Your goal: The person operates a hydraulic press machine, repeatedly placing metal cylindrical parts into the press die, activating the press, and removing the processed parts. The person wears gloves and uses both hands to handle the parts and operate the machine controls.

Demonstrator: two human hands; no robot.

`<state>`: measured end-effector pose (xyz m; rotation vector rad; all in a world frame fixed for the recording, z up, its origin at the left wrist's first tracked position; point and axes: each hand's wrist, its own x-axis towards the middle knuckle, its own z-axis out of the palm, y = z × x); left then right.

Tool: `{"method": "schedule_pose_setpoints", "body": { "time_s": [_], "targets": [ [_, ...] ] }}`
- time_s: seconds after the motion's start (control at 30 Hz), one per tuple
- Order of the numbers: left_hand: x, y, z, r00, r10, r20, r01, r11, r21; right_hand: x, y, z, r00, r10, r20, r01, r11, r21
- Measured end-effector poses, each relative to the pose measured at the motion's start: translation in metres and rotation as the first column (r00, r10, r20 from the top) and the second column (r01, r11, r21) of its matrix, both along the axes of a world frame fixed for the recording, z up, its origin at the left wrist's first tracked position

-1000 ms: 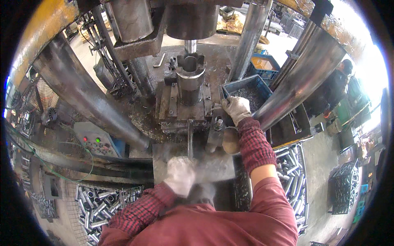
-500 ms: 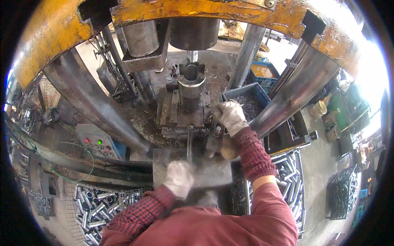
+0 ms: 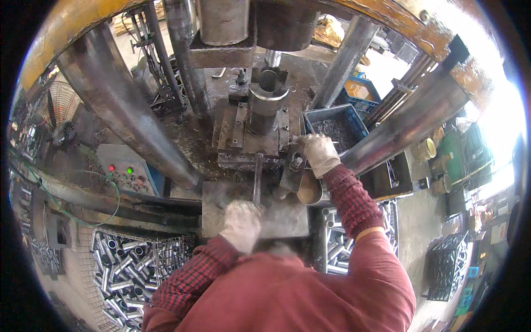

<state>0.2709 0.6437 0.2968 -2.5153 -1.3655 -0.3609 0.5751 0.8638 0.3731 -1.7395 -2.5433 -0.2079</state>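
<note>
My left hand, in a pale work glove, is closed at the near end of a metal bar that juts toward me from the press fixture. Below that hand lies a flat metal plate. Farther right, my gloved right hand is closed beside the fixture's right edge; thin ends poke out around it, but what it grips is mostly hidden. A round die with an open, notched top stands on the fixture, under the press ram. A bolted block sits just left of my right hand.
Thick steel columns frame the press on both sides. A blue bin of metal shavings stands behind my right hand. At left are a control box with lit buttons and a wire basket of short metal tubes; more tubes lie at right.
My view has shifted, so the press appears lower in the picture. My left hand has moved forward to the bar's near end. My right hand stays beside the fixture.
</note>
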Motion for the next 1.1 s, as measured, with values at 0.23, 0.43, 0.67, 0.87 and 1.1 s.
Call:
{"method": "schedule_pose_setpoints", "body": {
  "time_s": [0.23, 0.43, 0.67, 0.87, 1.1],
  "targets": [
    [0.003, 0.004, 0.025, 1.0, -0.016, -0.015, 0.006, 0.841, -0.542, 0.013, 0.019, -0.03, 0.707, -0.186, -0.683, 0.061, 0.977, -0.203],
    [0.002, 0.003, 0.025, 1.0, -0.01, -0.023, 0.001, 0.934, -0.357, 0.007, -0.017, 0.011, 0.905, -0.204, -0.373, 0.16, 0.976, -0.146],
    [0.003, 0.002, 0.027, 0.998, -0.038, 0.044, 0.053, 0.898, -0.438, -0.014, -0.028, 0.03, 0.942, -0.24, -0.235, 0.168, 0.943, -0.289],
    [0.008, -0.001, 0.017, 0.995, 0.035, -0.092, -0.029, 0.997, 0.075, -0.005, -0.013, 0.021, 0.996, -0.023, -0.086, 0.005, 0.979, -0.202],
    [0.007, -0.001, 0.005, 0.999, 0.039, -0.015, -0.04, 0.995, -0.087, -0.009, -0.004, 0.026, 0.999, -0.044, -0.001, 0.043, 0.975, -0.219]
  ]
}}
